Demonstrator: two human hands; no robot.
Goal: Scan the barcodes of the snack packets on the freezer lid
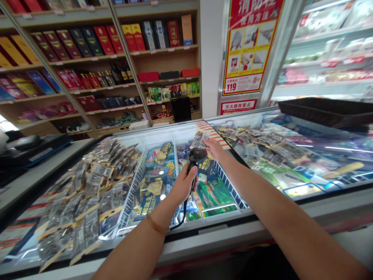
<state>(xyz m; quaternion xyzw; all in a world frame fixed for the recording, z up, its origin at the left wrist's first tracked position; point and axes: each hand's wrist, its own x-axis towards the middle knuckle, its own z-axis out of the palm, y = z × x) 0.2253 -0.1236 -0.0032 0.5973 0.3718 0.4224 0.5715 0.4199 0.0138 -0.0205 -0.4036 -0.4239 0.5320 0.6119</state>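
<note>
My left hand (184,182) is wrapped round the handle of a black handheld barcode scanner (197,154), whose cord hangs down past the wrist. Beyond the scanner, my right hand (214,149) pinches a small clear packet (198,140) with dark contents that I cannot make out. Both hands are above the glass-topped chest freezer. Under them lie blue and yellow packs (154,188) and green packs (214,194) in white wire baskets (136,182). Many similar packets (107,171) are spread over the left part of the freezer.
More packets (268,142) lie on the freezer's right side, with a black tray (323,111) behind them. Shelves of boxed goods (87,41) line the back wall. A red poster (252,46) hangs beside a lit display cooler (329,54). A counter (52,163) stands at left.
</note>
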